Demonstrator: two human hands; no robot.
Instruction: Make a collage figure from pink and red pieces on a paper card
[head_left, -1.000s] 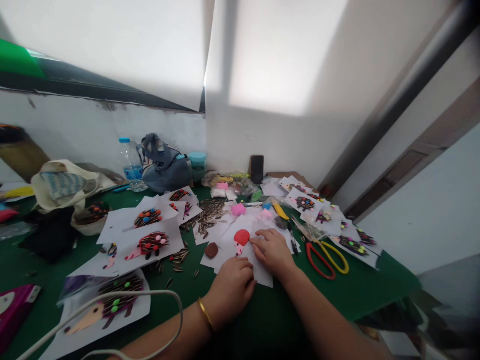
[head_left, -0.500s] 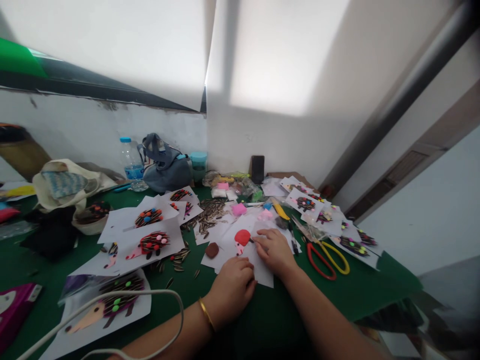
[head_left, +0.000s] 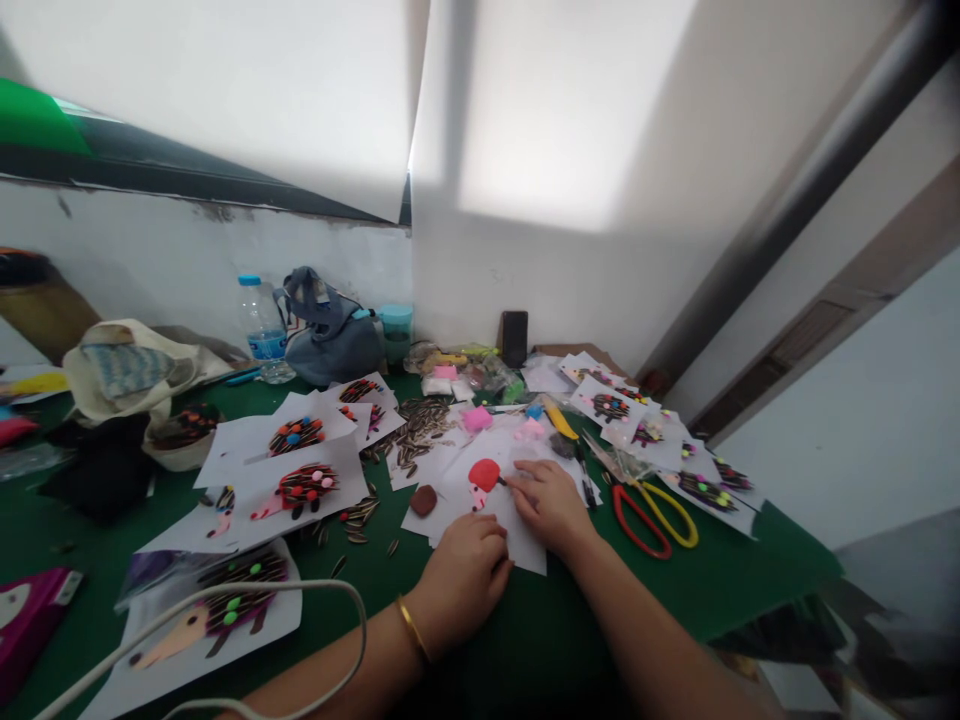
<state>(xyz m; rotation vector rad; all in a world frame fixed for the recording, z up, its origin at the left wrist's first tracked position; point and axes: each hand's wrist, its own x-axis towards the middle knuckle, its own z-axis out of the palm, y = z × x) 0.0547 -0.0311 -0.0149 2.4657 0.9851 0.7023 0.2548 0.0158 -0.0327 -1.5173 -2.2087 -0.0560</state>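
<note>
On a white paper sheet [head_left: 529, 552] lies a red clay hedgehog body [head_left: 484, 474] with a pink clay face [head_left: 478, 496]. A small dark clay piece [head_left: 502, 481] sits at the body's right end. My right hand [head_left: 551, 503] reaches over the sheet, fingers stretched out, its fingertips touching or right beside that dark piece. Resting on the sheet's lower edge, my left hand [head_left: 466, 562] is loosely bent just below the pink face, with no object visible in it. Its palm is hidden. A brown clay lump [head_left: 424, 501] lies to the left.
Sunflower seeds [head_left: 420, 432] are heaped behind the sheet. Finished hedgehog pictures [head_left: 311, 485] lie on both sides. Scissors [head_left: 637, 510] with red and yellow handles, a black pen [head_left: 586, 480] and pink clay [head_left: 477, 418] are close by. A white cable [head_left: 360, 610] crosses my left forearm.
</note>
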